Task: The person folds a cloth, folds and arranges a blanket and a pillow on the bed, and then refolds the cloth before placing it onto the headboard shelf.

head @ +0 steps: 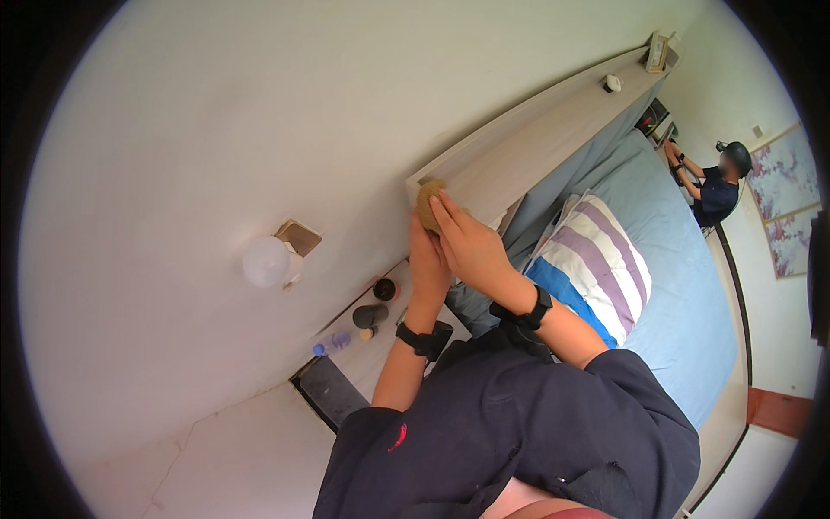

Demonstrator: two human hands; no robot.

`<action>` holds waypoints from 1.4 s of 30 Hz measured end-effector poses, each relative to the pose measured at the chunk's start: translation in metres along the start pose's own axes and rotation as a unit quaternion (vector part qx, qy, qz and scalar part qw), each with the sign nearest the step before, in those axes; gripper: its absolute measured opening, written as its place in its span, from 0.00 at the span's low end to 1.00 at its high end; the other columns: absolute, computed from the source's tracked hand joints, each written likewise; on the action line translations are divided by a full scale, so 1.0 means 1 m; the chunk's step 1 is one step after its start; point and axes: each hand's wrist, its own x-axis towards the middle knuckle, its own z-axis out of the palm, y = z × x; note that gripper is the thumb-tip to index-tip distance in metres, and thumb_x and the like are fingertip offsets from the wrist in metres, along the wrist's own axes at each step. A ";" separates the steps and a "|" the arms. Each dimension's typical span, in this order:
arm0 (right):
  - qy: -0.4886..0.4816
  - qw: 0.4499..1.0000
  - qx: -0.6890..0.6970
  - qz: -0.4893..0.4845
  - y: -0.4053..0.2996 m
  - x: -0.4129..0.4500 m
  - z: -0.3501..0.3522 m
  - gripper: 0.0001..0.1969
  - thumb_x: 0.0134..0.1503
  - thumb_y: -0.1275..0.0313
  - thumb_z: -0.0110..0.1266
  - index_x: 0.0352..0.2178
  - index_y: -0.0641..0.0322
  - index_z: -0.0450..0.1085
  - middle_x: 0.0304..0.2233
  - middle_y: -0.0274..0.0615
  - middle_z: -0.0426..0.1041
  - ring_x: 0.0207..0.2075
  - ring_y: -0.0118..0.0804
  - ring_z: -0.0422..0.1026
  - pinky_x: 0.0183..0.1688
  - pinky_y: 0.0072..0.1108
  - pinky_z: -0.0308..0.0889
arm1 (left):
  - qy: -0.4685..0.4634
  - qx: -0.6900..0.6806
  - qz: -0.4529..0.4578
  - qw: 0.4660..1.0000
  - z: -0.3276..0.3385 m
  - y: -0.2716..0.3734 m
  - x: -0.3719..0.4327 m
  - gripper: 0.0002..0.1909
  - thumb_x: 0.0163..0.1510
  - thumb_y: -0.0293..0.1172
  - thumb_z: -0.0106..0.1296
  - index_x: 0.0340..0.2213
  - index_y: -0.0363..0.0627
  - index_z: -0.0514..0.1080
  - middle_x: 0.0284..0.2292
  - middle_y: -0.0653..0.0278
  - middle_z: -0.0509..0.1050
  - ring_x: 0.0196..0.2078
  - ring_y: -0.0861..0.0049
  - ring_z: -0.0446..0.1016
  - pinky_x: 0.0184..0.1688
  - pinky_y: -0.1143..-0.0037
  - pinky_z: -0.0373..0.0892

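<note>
A bunched tan cloth [429,206] sits at the near end of the bed's pale wooden headboard [506,152], close to the wall. My right hand [476,250] lies over it, fingers stretched along its side. From the left, my left hand [428,256] holds the same cloth, its fingers partly hidden behind the cloth and the right hand. The two hands touch each other. Each wrist wears a black strap. How firmly the cloth presses on the headboard cannot be told.
Below my left forearm, a bedside table [350,363] carries a plastic bottle [332,344], a dark jar [370,316] and a black-topped container [386,289]. A round wall lamp [266,261] juts out at left. A striped pillow [593,259] lies on the blue bed [687,305]. Another person [716,188] works beyond it.
</note>
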 end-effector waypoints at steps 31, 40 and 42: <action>0.026 0.988 0.041 -0.145 0.022 0.088 0.002 0.21 0.40 0.65 0.56 0.36 0.66 0.69 0.36 0.47 0.71 0.44 0.46 0.66 0.55 0.34 0.57 | 0.020 0.131 0.011 0.991 -0.040 0.009 0.044 0.17 0.54 0.27 0.41 0.44 0.32 0.65 0.42 0.46 0.69 0.42 0.52 0.69 0.43 0.68 0.66; 0.010 0.988 0.000 -0.155 0.021 0.093 0.017 0.20 0.37 0.65 0.55 0.32 0.68 0.69 0.32 0.47 0.71 0.40 0.44 0.66 0.51 0.33 0.58 | -0.006 -0.014 -0.077 0.997 -0.033 -0.008 0.059 0.16 0.54 0.34 0.45 0.41 0.35 0.66 0.36 0.50 0.73 0.37 0.63 0.72 0.39 0.72 0.66; 0.014 0.987 -0.008 -0.157 0.024 0.090 0.021 0.20 0.37 0.66 0.55 0.32 0.68 0.69 0.32 0.46 0.71 0.40 0.44 0.66 0.51 0.33 0.58 | 0.008 -0.019 -0.056 0.998 -0.031 -0.011 0.060 0.15 0.54 0.34 0.45 0.39 0.34 0.67 0.34 0.51 0.73 0.35 0.64 0.71 0.38 0.71 0.66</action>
